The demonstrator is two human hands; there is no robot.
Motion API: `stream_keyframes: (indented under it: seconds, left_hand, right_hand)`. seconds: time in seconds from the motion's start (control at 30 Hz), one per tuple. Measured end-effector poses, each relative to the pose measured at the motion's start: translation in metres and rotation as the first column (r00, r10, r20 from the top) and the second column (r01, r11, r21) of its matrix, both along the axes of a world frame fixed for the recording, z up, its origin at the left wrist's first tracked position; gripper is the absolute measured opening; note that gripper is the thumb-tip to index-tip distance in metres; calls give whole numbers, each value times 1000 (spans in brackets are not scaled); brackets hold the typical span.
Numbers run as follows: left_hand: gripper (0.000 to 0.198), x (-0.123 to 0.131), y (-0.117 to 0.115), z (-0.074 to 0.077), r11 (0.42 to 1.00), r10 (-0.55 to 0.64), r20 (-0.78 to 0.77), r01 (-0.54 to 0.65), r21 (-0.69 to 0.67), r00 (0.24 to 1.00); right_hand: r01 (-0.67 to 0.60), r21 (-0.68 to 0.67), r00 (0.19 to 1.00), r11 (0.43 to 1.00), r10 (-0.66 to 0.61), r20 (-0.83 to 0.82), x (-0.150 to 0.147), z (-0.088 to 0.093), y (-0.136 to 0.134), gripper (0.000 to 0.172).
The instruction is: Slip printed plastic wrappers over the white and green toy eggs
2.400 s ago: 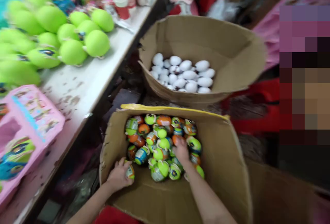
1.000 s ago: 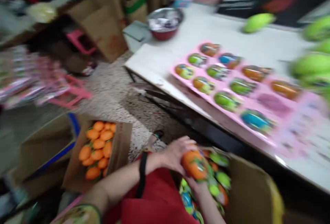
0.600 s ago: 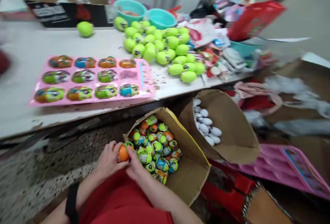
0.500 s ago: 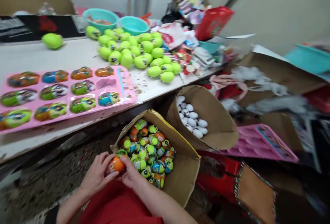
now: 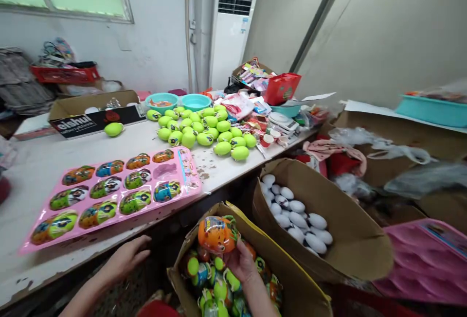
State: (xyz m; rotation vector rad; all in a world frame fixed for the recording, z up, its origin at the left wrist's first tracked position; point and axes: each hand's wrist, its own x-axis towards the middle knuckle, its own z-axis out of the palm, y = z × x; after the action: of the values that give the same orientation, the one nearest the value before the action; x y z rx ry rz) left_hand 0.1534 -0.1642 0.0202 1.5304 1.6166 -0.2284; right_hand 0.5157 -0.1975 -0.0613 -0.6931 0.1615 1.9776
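My right hand point(image 5: 241, 262) holds an orange printed toy egg point(image 5: 217, 234) up above a cardboard box point(image 5: 292, 283) full of colourful wrapped eggs. My left hand point(image 5: 126, 258) reaches out below the table's front edge, fingers stretched and empty. On the white table point(image 5: 44, 161) lies a pink tray point(image 5: 184, 161) with wrapped eggs in most of its cups; one cup point(image 5: 165, 169) in the top row is bare.
A second cardboard box point(image 5: 350, 239) of white eggs stands to the right. A heap of green eggs point(image 5: 204, 130) covers the table's far side, with teal bowls point(image 5: 182, 102), a red basket point(image 5: 280, 88) and packets behind. An empty pink tray point(image 5: 419, 258) lies at the right.
The view has swung upward. My two hands held the orange egg together over the box; now my right hand alone lifts it and my left hand has let go and moved left.
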Motion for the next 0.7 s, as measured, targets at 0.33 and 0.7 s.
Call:
stream_keyframes:
  seconds: [0.33,0.7]
  left_hand:
    - [89,72,154,36,938,332,739,-124,-323,586]
    - [86,15,151,-3,902,-317,279,197,385,907]
  right_hand:
    - [2,23,998,1000,-3,62,-106,29,124,51]
    - [21,-62,901,998,8,434,-204,39,135,54]
